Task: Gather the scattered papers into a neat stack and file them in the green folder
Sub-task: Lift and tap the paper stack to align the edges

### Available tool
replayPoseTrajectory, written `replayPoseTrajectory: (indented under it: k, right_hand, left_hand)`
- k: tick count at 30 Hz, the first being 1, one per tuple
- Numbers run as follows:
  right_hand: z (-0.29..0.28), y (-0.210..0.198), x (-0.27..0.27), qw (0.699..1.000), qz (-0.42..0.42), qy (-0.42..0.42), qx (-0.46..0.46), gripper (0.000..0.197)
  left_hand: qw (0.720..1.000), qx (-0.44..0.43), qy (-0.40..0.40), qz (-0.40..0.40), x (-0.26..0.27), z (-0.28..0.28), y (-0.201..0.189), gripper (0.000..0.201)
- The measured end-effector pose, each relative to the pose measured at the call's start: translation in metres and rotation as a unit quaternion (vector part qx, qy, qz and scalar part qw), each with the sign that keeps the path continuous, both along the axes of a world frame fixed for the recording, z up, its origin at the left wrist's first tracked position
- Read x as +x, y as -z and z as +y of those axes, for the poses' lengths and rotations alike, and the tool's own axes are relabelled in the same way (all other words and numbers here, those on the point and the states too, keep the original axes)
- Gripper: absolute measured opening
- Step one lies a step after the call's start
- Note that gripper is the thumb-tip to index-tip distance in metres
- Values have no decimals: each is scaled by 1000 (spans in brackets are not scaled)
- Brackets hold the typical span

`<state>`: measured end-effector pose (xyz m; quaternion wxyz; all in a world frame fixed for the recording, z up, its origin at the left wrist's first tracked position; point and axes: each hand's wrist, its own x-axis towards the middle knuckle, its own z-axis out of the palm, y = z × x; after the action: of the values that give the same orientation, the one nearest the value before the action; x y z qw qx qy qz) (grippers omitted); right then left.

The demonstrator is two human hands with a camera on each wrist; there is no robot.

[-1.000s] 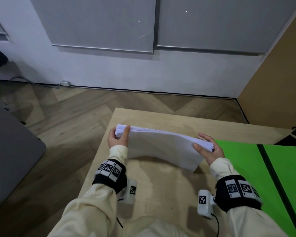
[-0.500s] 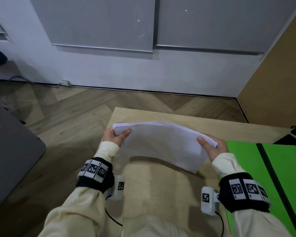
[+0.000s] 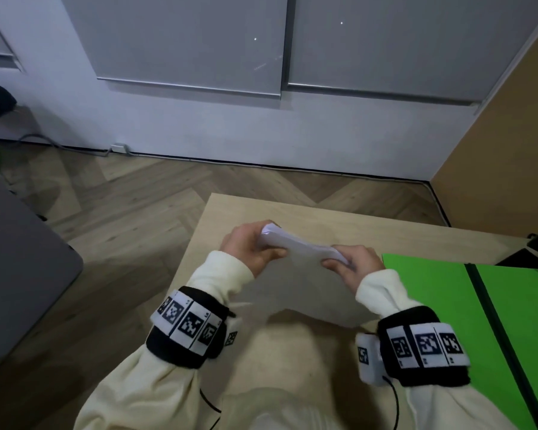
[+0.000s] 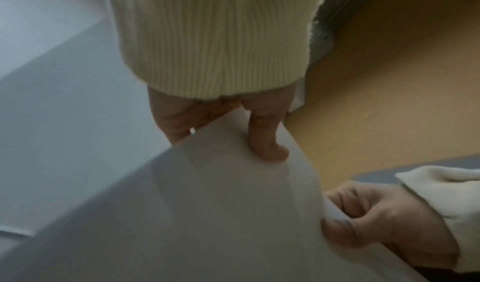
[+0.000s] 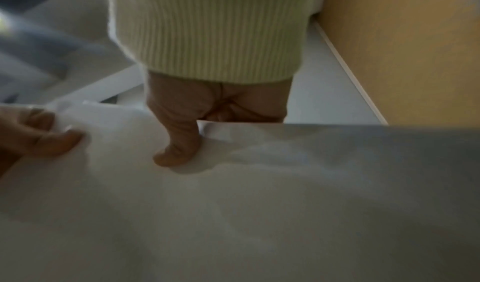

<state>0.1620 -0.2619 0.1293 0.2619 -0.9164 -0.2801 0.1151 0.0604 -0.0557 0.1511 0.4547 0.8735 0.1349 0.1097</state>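
Both hands, left hand and right hand, pinched opposite ends of the paper stack above the table, its long axis spanning them, green folder lying nearer the right.

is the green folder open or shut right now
Open. The green folder lies spread flat on the table, two green panels on either side of a dark spine. The paper stack is not in it, gripped by both hands.

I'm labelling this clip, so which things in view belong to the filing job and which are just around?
Job:
paper stack, gripped by left hand and right hand
green folder, open on the table

Just around:
grey furniture
wall cable
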Motion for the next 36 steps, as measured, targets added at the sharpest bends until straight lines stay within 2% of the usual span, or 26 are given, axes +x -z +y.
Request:
replayPoseTrajectory:
  k: [2,4,6,8,10,12,13,14,15,16,17,18,20,22,23,25,26,28,30,33,36]
  right_hand:
    - [0,3,-1,999,14,15,50,41]
    - [-5,3,1,988,60,52,132,37]
    - [-13,3,7,962,118,82,233,10]
    - [-20,-5,9,941,144,87,294,16]
    - [-23,-5,10,923,155,101,336,23]
    - [-22,-1,7,905,175,107,373,14]
    - [-20,3,6,899,187,114,379,22]
    - [-19,7,4,899,194,124,373,37]
    - [-18,11,1,899,203,128,366,43]
    - [-16,15,0,904,204,125,355,33]
    - [-16,16,-3,906,206,112,351,15]
    - [-15,17,-4,907,199,119,352,12]
    - [-16,15,-3,901,183,141,367,35]
    - [-15,3,-2,900,153,132,387,65]
    - [-14,-6,-3,901,146,120,390,75]
    - [-10,-19,-4,895,135,90,415,74]
    - [-8,-23,-6,891,126,80,429,72]
    - [-2,-27,-9,889,101,102,436,70]
    - [6,-31,-13,874,86,116,464,64]
    - [17,-48,-21,848,74,107,513,54]
    - [13,-52,-17,838,89,74,533,64]
  left_hand:
    - [999,11,29,17,-3,8,1,15]
    - [999,10,23,30,-6,26,7,12]
    - [1000,10,-16,18,-12,47,13,35]
    - [993,-80,-60,-54,-16,59,9,38]
    - [964,-193,-88,-161,-16,59,-3,29]
    - [930,-282,-75,-222,-15,50,-15,20]
    - [927,-293,-61,-226,-14,45,-16,25]
    - [934,-285,-53,-208,-14,39,-14,32]
    - [949,-258,-43,-176,-13,33,-8,36]
    - [962,-232,-25,-138,-13,27,-2,33]
    - [971,-214,-6,-103,-12,21,5,31]
    - [975,-206,6,-77,-12,17,10,30]
    - [977,-206,10,-54,-11,12,13,29]
    - [974,-217,5,-62,-8,9,13,25]
    - [969,-236,-5,-70,-6,8,12,39]
    - [963,-254,-33,-89,-3,7,12,75]
    - [962,-250,-43,-103,-2,6,12,87]
    - [963,-230,-61,-124,2,2,12,98]
    - [963,-216,-82,-139,5,-3,6,104]
    - [953,-228,-97,-175,12,-7,-4,101]
    - [950,-224,-100,-191,14,0,-7,95]
